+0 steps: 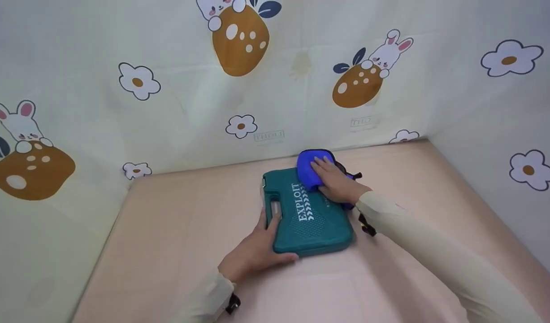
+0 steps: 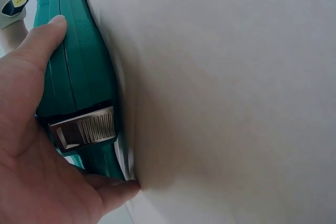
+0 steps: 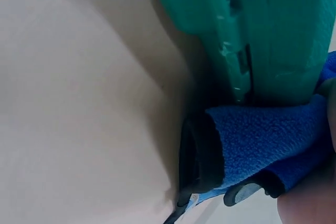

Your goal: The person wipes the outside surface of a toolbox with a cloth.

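Note:
A green plastic case (image 1: 310,229) lettered "EXPLOIT" lies flat, its handle opening to the left. My left hand (image 1: 257,249) grips its near left corner, with the thumb along the near side and fingers by the handle. In the left wrist view, a metal latch (image 2: 84,128) shows between thumb and fingers. My right hand (image 1: 337,179) holds a blue fleece cloth (image 1: 308,168) with black edging against the case's far right part. In the right wrist view the cloth (image 3: 257,135) hangs over the case's hinge side; most of that hand is out of frame.
The case lies on a pale pink-beige tabletop (image 1: 180,224), toward the back. Cream curtains (image 1: 180,121) printed with rabbits and flowers enclose the back and both sides. Black straps (image 1: 368,225) are worn at both wrists.

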Demonstrator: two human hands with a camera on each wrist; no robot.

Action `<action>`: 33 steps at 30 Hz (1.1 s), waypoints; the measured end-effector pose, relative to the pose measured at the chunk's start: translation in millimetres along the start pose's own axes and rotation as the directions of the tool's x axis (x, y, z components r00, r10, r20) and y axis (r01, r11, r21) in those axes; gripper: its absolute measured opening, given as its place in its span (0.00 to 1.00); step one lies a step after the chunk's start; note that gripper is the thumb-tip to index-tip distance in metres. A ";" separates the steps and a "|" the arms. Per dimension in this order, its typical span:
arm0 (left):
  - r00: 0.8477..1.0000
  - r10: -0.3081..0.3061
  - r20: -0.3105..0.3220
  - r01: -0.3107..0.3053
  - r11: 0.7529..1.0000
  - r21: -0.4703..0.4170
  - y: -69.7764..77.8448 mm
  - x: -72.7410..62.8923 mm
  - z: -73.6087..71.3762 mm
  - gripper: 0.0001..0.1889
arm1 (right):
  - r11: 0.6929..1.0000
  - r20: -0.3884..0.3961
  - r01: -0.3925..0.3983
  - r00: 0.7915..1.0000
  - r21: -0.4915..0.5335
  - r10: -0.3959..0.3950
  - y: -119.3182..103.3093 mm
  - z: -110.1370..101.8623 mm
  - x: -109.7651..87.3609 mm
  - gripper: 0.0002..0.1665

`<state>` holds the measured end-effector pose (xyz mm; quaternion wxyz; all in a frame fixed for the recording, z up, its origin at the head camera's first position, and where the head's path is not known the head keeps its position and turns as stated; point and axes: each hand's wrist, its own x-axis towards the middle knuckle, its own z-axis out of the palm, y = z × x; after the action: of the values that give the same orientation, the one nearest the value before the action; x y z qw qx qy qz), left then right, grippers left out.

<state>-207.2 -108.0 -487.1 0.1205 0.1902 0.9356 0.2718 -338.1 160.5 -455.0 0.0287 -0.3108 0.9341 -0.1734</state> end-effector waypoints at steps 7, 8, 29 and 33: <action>1.000 0.003 -0.006 -0.003 1.000 -0.019 -0.4 -0.7 0.6 0.68 | 1.000 0.021 0.007 1.000 -0.027 -0.007 -0.5 -0.5 1.6 0.38; 1.000 0.002 -0.004 -0.002 1.000 -0.020 -0.4 -0.7 0.7 0.68 | 1.000 0.021 0.007 1.000 -0.028 -0.007 -0.7 -0.7 2.0 0.38; 1.000 -0.017 0.014 0.017 1.000 -0.020 -0.8 -0.9 1.9 0.67 | 0.997 0.119 0.047 0.992 -0.055 -0.040 -21.6 0.5 25.6 0.37; 1.000 -0.011 0.014 0.011 1.000 -0.011 -0.8 0.2 0.9 0.68 | 0.997 0.166 0.030 0.986 -0.069 -0.018 -33.4 -1.5 32.5 0.38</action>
<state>-207.3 -108.2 -488.2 0.1296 0.1862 0.9342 0.2752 -345.5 116.8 -440.4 0.0929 -0.3363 0.9302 -0.1138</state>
